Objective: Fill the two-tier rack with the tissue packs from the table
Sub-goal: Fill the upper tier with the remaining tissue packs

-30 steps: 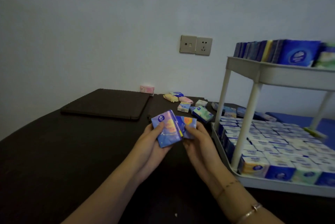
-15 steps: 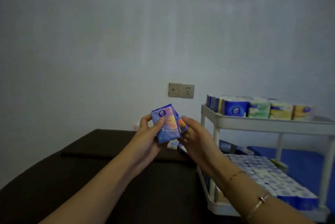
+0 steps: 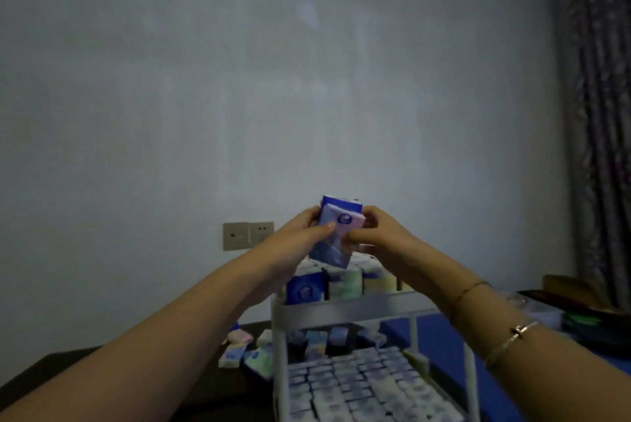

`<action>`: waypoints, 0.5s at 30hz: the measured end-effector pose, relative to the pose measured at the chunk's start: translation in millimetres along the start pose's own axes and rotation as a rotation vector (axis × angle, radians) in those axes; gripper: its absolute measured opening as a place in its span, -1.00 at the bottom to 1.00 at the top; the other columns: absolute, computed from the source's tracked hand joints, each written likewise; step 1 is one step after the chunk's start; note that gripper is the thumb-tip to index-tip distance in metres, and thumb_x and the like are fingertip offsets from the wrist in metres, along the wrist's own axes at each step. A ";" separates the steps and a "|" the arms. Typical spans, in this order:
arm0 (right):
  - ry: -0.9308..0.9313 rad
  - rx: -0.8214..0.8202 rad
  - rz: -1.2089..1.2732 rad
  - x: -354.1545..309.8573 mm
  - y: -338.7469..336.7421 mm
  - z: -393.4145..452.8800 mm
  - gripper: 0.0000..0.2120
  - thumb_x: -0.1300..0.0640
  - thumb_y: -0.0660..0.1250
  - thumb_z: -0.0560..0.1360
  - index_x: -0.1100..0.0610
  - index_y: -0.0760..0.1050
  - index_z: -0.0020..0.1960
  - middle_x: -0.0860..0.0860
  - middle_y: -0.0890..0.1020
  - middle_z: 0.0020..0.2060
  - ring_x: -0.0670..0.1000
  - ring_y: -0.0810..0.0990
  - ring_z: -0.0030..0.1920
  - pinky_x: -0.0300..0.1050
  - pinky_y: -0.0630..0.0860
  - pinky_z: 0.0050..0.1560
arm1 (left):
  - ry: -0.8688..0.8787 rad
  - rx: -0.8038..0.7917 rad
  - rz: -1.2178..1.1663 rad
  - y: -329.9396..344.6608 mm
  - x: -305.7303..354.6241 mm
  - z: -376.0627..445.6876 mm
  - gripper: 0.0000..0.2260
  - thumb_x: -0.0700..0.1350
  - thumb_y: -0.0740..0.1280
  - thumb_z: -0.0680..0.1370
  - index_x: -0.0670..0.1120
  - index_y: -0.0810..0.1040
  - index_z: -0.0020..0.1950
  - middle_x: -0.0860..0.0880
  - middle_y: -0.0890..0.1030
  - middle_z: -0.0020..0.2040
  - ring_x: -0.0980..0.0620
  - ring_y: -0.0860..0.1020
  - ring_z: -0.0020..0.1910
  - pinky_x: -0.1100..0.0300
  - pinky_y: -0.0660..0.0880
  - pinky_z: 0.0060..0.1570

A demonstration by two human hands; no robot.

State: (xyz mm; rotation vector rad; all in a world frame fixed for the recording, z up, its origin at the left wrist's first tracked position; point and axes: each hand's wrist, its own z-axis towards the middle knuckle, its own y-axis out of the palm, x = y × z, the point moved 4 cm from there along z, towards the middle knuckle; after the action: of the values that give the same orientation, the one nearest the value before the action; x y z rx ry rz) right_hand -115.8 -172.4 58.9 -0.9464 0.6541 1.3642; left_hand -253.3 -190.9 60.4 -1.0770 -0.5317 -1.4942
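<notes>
**Two hands hold tissue packs above a white rack**

A person's left hand (image 3: 300,237) and right hand (image 3: 379,234) together grip a small stack of tissue packs (image 3: 336,234), fingers curled round its sides, thumbs pressing the front. The stack hangs tilted in the air above the two-tier rack (image 3: 341,310). Packs stand in a row on the upper tier; the lower tier is tightly packed. More loose packs (image 3: 239,346) lie on the dark table (image 3: 102,367), left of the rack. A wall socket (image 3: 247,234) sits behind.
</notes>
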 end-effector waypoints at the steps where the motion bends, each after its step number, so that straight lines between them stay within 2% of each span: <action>1: 0.016 0.046 0.038 4.5 -18.5 3.7 -0.69 0.37 0.36 0.36 0.14 0.41 0.04 0.09 0.57 -0.07 0.02 0.57 -0.08 -0.13 0.53 -0.04 | -0.002 -0.017 0.059 12.1 4.7 10.7 -0.66 -0.15 0.19 0.63 -0.08 0.33 0.41 -0.02 0.46 0.35 -0.02 0.42 0.33 0.29 0.34 0.17; 3: 0.051 0.159 0.096 14.6 -61.0 7.7 -0.79 0.38 0.28 0.43 0.17 0.41 0.01 0.12 0.55 -0.11 0.04 0.53 -0.10 -0.06 0.49 0.01 | -0.032 -0.064 0.203 35.6 6.6 36.0 -0.55 -0.06 0.15 0.64 -0.10 0.18 0.52 0.01 0.25 0.49 0.01 0.23 0.47 0.23 0.20 0.30; 4: 0.066 0.192 0.119 19.0 -73.1 7.5 -0.83 0.38 0.25 0.45 0.18 0.42 0.00 0.12 0.54 -0.15 0.04 0.51 -0.12 -0.04 0.48 0.03 | -0.049 -0.071 0.290 37.6 5.8 40.7 -0.54 -0.02 0.13 0.65 -0.09 0.17 0.53 0.01 0.21 0.51 0.01 0.20 0.48 0.21 0.18 0.32; 5: 0.089 0.233 0.132 24.6 -87.4 8.9 -0.81 0.36 0.27 0.43 0.21 0.42 0.02 0.12 0.53 -0.18 0.03 0.50 -0.15 -0.03 0.47 0.04 | -0.044 -0.095 0.403 41.6 3.4 49.9 -0.56 0.00 0.11 0.65 -0.09 0.20 0.52 0.01 0.22 0.51 0.01 0.22 0.47 0.22 0.19 0.31; 6: 0.115 0.291 0.114 33.6 -106.8 13.4 -0.70 0.31 0.32 0.34 0.26 0.42 0.07 0.12 0.52 -0.21 0.01 0.50 -0.19 -0.04 0.47 0.01 | -0.044 -0.126 0.500 49.9 -1.8 65.8 -0.58 -0.01 0.09 0.66 -0.10 0.25 0.50 -0.01 0.25 0.50 0.00 0.25 0.45 0.23 0.20 0.30; 8: 0.185 0.395 0.072 50.6 -130.5 21.8 -0.45 0.24 0.30 0.14 0.33 0.38 0.13 0.13 0.50 -0.31 0.00 0.48 -0.29 -0.12 0.46 -0.16 | -0.055 -0.171 0.682 56.7 -13.0 90.2 -0.63 -0.06 0.07 0.67 -0.17 0.34 0.44 -0.08 0.34 0.46 -0.03 0.32 0.41 0.23 0.24 0.29; 10: 0.265 0.460 0.011 68.8 -144.2 34.1 -0.45 0.25 0.28 0.12 0.32 0.35 0.10 0.14 0.46 -0.41 0.02 0.44 -0.38 -0.14 0.39 -0.26 | -0.091 -0.202 0.795 58.2 -25.2 111.8 -0.63 -0.09 0.05 0.67 -0.23 0.40 0.38 -0.15 0.40 0.41 -0.08 0.38 0.36 0.20 0.28 0.27; 12: 0.317 0.468 -0.085 86.5 -150.8 50.9 -0.37 0.27 0.30 0.07 0.37 0.35 0.14 0.17 0.48 -0.41 0.06 0.46 -0.39 -0.13 0.40 -0.31 | -0.133 -0.229 0.864 57.0 -41.8 130.6 -0.61 -0.07 0.02 0.68 -0.26 0.40 0.37 -0.18 0.41 0.39 -0.10 0.39 0.35 0.18 0.30 0.27; 15: 0.345 0.425 -0.202 108.0 -153.0 79.7 -0.38 0.30 0.21 -0.01 0.42 0.40 0.06 0.18 0.51 -0.52 0.04 0.50 -0.56 -0.19 0.42 -0.52 | -0.192 -0.314 0.986 57.5 -68.6 144.9 -0.56 -0.01 -0.05 0.69 -0.23 0.27 0.46 -0.18 0.27 0.48 -0.09 0.27 0.44 0.15 0.20 0.36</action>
State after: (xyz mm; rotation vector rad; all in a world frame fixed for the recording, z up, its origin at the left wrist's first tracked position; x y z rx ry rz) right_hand 37.8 -41.2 34.0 -0.8769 1.0335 0.8413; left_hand -157.7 -50.0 57.2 -1.4417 0.1397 -0.6066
